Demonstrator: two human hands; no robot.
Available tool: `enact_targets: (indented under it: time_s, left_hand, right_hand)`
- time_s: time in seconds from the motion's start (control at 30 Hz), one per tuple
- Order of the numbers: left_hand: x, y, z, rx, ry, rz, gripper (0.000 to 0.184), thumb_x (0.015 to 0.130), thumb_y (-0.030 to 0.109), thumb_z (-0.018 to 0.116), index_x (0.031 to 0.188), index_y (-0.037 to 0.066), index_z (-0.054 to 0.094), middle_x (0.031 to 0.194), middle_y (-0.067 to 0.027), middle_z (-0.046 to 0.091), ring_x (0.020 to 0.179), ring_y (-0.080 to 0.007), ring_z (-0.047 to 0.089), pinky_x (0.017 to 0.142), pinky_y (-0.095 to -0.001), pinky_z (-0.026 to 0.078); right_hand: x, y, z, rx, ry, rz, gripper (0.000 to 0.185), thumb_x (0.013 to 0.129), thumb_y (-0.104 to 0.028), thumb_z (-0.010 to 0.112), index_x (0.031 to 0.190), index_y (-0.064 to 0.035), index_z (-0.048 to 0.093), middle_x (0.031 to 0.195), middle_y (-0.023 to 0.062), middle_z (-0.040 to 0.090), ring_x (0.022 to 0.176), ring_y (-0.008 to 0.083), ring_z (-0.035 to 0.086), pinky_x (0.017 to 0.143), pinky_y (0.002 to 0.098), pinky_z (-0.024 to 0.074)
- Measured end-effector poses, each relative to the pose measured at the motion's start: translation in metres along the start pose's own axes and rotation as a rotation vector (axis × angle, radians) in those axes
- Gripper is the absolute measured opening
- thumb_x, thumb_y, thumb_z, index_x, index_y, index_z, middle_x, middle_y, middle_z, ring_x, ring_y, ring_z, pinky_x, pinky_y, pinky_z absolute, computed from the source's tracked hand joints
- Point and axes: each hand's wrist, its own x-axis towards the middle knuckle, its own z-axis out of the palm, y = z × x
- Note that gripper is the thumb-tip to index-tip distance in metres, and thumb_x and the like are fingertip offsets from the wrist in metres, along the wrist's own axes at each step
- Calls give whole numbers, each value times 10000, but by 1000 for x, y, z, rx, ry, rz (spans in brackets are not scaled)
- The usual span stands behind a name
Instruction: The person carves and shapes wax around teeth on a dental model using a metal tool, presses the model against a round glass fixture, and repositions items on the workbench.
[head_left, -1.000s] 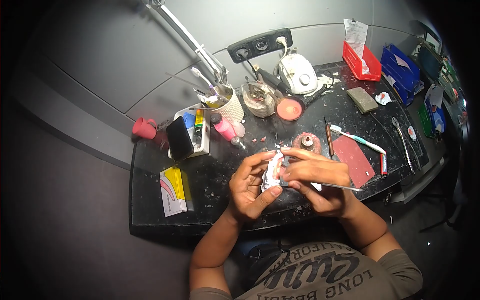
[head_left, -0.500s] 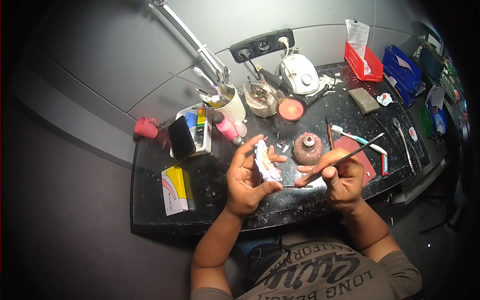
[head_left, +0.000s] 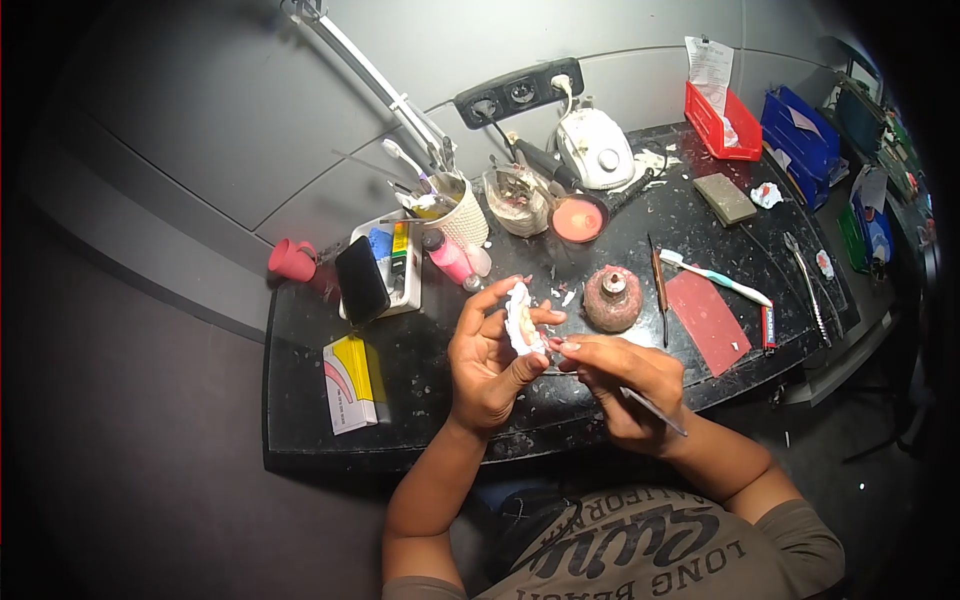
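A white dental cast (head_left: 520, 320) with pale teeth is held upright between the fingers and thumb of my left hand (head_left: 488, 365). My right hand (head_left: 630, 385) is closed round a thin metal tool (head_left: 655, 411), whose handle sticks out toward the lower right. Its fingertips are at the lower right edge of the cast; the tool's working tip is hidden among them. Behind my right hand stands a round reddish burner jar (head_left: 612, 298) with a metal top.
A brown-handled tool (head_left: 660, 285), a pink wax sheet (head_left: 708, 322) and a toothbrush (head_left: 715, 277) lie right of the jar. At left are a yellow-white box (head_left: 349, 385), a phone (head_left: 362, 280) and a pink bottle (head_left: 448, 257). A red bin (head_left: 722, 125) stands back right.
My right hand first drew away from the cast with the tool raised, then came back to its lower edge, the tool's handle now pointing down right. My left hand tilted the cast and shifted slightly left.
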Motion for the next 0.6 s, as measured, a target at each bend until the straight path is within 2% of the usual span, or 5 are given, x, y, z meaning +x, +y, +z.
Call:
enact_targets:
  time_s: [0.17,0.23,0.37,0.5,0.6]
  left_hand:
    - [-3,1,-1,-41,-33,-15,811,918,203,815,1525,-53,342,1204,-231,707,1063,-212,707,1119,-381,446]
    - [-3,1,-1,-87,-24,-30,742,1005,287,705,1540,-78,345,1158,-214,710,1051,-193,689,990,-312,493]
    - [-3,7,-1,-106,-84,-59,676,1076,362,542,1516,-125,381,1020,-149,671,1067,-164,648,878,-282,494]
    - [-7,9,-3,-148,-74,-109,667,1088,364,511,1524,-120,373,1092,-152,655,1074,-179,646,906,-295,496]
    - [-8,7,-4,-216,-126,-129,655,1098,368,479,1525,-118,373,1248,-175,626,1123,-191,633,955,-311,498]
  right_hand:
    - [2,-4,6,-97,48,-9,336,838,97,750,1163,21,709,1051,195,759,909,325,770,782,363,608]
    - [2,-1,5,-62,64,26,308,846,87,758,1144,20,718,1035,189,763,917,309,767,788,357,605]
    - [14,-1,-6,-119,50,-19,277,854,64,771,1124,25,724,1076,194,754,982,333,756,859,384,603]
    - [15,2,-3,-93,33,-90,285,849,68,769,1128,38,718,1110,198,747,1102,377,729,939,422,594]
    - [14,2,0,-81,-3,-84,293,841,97,749,1128,50,710,1109,202,745,1172,391,705,988,437,580]
